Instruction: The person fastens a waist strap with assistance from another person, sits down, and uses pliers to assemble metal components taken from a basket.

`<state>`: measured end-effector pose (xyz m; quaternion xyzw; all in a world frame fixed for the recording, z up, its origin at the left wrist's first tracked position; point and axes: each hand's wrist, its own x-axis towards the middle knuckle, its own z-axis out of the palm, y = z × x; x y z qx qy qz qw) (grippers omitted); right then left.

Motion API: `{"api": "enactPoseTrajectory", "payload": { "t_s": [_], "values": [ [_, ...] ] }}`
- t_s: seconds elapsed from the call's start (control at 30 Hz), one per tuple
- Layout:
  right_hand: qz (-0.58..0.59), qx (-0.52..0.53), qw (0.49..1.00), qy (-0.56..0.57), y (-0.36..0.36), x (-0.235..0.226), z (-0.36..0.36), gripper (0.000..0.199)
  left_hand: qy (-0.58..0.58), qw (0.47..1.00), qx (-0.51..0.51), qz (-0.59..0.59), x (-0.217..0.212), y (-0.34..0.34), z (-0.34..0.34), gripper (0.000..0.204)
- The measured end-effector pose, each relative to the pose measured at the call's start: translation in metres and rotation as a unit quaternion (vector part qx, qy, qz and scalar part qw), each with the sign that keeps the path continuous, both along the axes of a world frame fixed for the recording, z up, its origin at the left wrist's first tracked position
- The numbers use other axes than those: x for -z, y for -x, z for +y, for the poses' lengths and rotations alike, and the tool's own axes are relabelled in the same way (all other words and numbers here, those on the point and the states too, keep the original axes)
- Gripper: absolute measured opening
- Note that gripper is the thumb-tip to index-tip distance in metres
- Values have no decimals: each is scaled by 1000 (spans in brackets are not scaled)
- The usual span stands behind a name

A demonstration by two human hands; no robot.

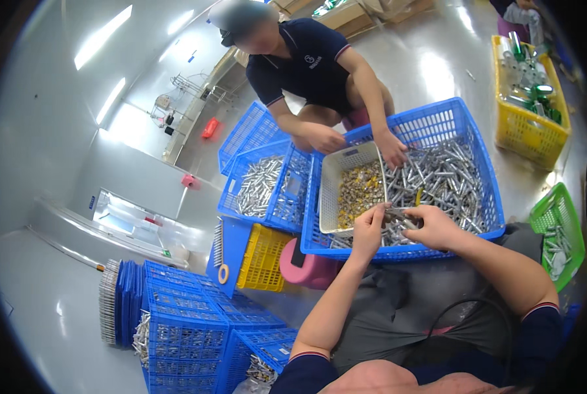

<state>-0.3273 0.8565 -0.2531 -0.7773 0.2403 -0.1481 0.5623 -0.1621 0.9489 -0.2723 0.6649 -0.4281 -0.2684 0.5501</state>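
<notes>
"Where are the small metal pieces (394, 213) held?"

"Above the near side of the blue crate (401, 252), between both hands. By the left hand (368, 231) they are pinched, its fingers drawn together; by the right hand (436, 228) they are gripped, its fingers curled nearly closed. Their number cannot be told."

"What is contained in the crate?"

"Silver tubes (452, 172) are heaped at the right; at the left, a cream basket (329, 197) is filled with small yellowish parts (359, 189)."
</notes>
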Motion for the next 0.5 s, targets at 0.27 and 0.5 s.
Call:
{"api": "enactPoseTrajectory", "payload": {
  "t_s": [0.27, 0.5],
  "values": [
    [-70, -25, 989, -128, -9, 11, -9, 18, 20, 997, 28, -65, 8, -8, -8, 35],
    [-68, -75, 941, -322, -9, -5, -13, 18, 80, 997, -2, 22, -8, -6, -12, 22]
  ]
}}
